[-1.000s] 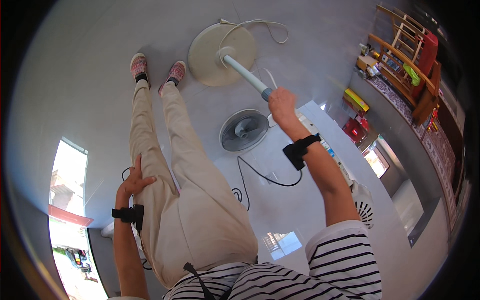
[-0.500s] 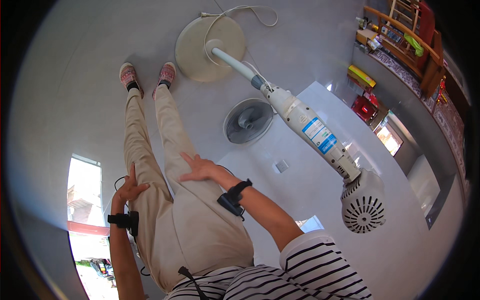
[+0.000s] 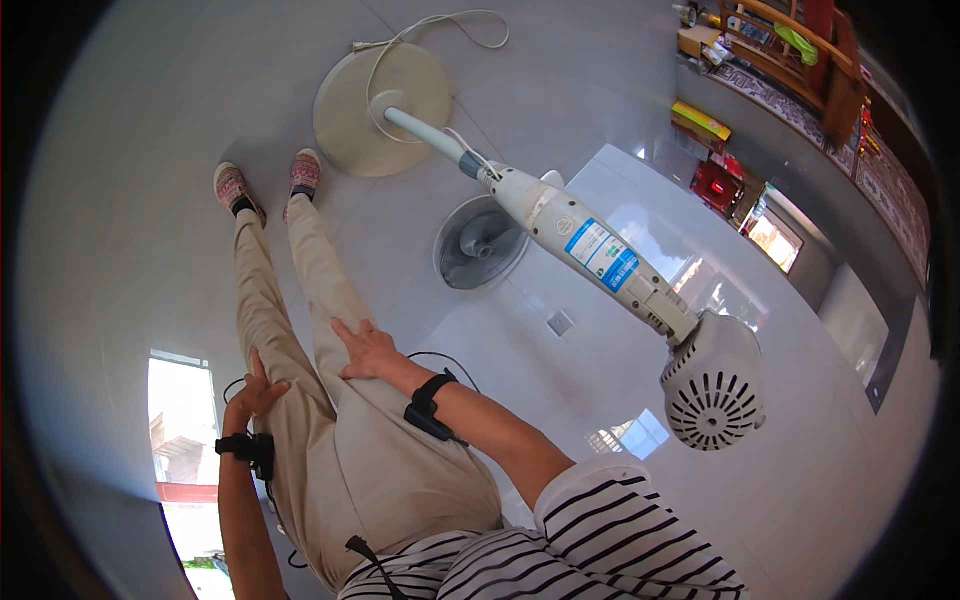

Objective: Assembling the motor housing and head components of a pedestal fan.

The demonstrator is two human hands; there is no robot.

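My left hand (image 3: 257, 398) lies against the outer side of my left thigh, fingers apart and nothing in it. On my right thigh, my right hand (image 3: 366, 350) rests palm down with its fingers spread, also holding nothing. Both hands touch my beige trousers (image 3: 400, 480). To the right stands a pedestal fan without its blades or guard: a round cream base (image 3: 340, 110), a pale pole (image 3: 425, 130), and a motor housing (image 3: 712, 395) with dark vent slots. Neither hand touches it. A round grey dish-like thing (image 3: 450, 265) with a hub-like centre is beyond the pole.
A white cable (image 3: 490, 12) loops over the fan base. At the far right are a wooden chair (image 3: 838, 100), a yellow box (image 3: 702, 120) and a red object (image 3: 716, 186). A bright doorway (image 3: 183, 400) is at the left. A floor plate (image 3: 560, 322) is set in the glossy floor.
The view has shifted, so the fan and its base appear further left. My right hand shows slightly further left and its fingers look less stretched. Both hands stay on my thighs.
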